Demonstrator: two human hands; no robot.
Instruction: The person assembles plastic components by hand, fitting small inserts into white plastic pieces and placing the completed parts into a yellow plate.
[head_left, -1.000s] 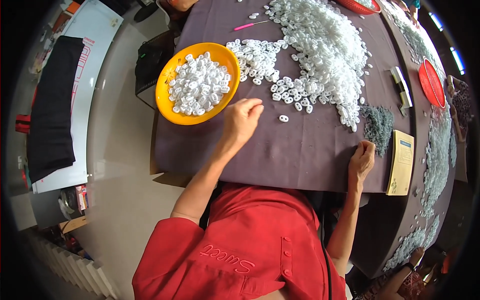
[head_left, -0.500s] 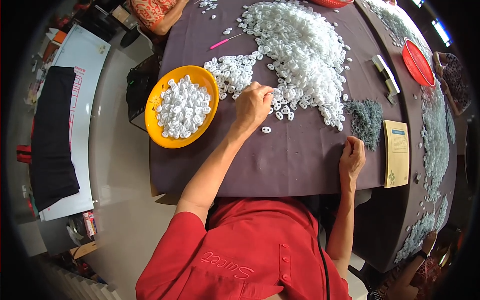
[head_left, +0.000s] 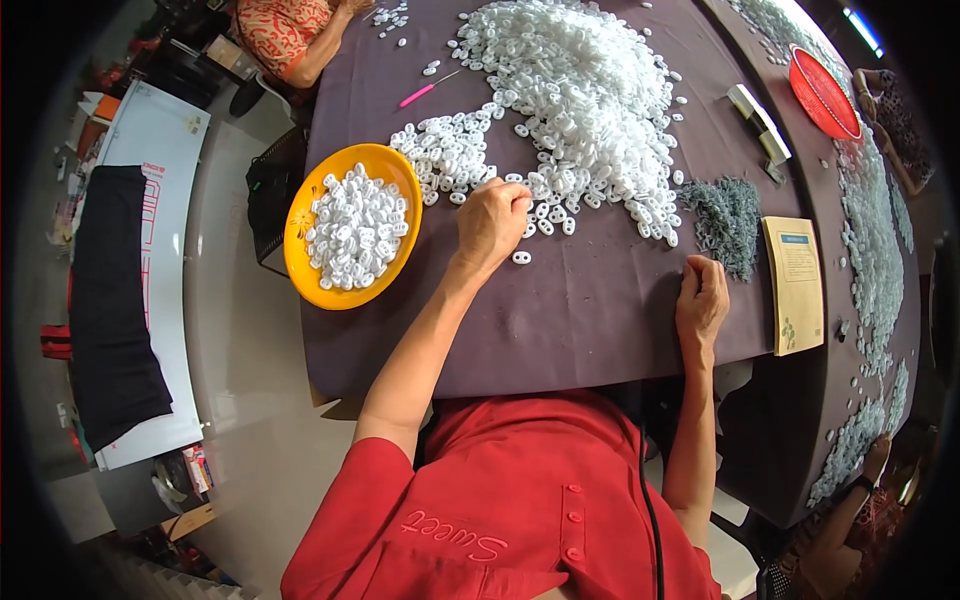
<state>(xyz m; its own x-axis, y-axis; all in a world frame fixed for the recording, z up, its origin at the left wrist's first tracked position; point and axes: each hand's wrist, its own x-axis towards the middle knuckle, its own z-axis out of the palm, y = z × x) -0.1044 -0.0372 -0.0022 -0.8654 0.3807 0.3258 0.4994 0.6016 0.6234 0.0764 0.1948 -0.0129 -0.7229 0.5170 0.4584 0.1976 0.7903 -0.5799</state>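
Observation:
My left hand (head_left: pixel 491 222) is closed, fingertips pinched together at the near edge of the white pieces; anything held there is too small to make out. A single small white oval piece with two holes (head_left: pixel 521 258) lies just nearer to me. Left of that hand stands a yellow bowl (head_left: pixel 409 232) heaped with the same pieces, beside a small cluster of them (head_left: pixel 445 148). Beyond spreads a large pile of white two-holed pieces (head_left: pixel 580 90). Curled closed, my right hand (head_left: pixel 703 303) rests near a heap of dark grey bits (head_left: pixel 727 222); its grip is hidden.
A pink-handled pick (head_left: pixel 418 95) lies beyond the cluster. At right are a tan booklet (head_left: pixel 795 290), a pale block-shaped object (head_left: pixel 758 125) and a red basket (head_left: pixel 826 95). A second table holds more pale pieces (head_left: pixel 870 250). Other people sit at the far left and right.
The whole view has shifted slightly. My left hand has drawn back a little toward me, still pinched. My right hand stays closed in nearly the same place.

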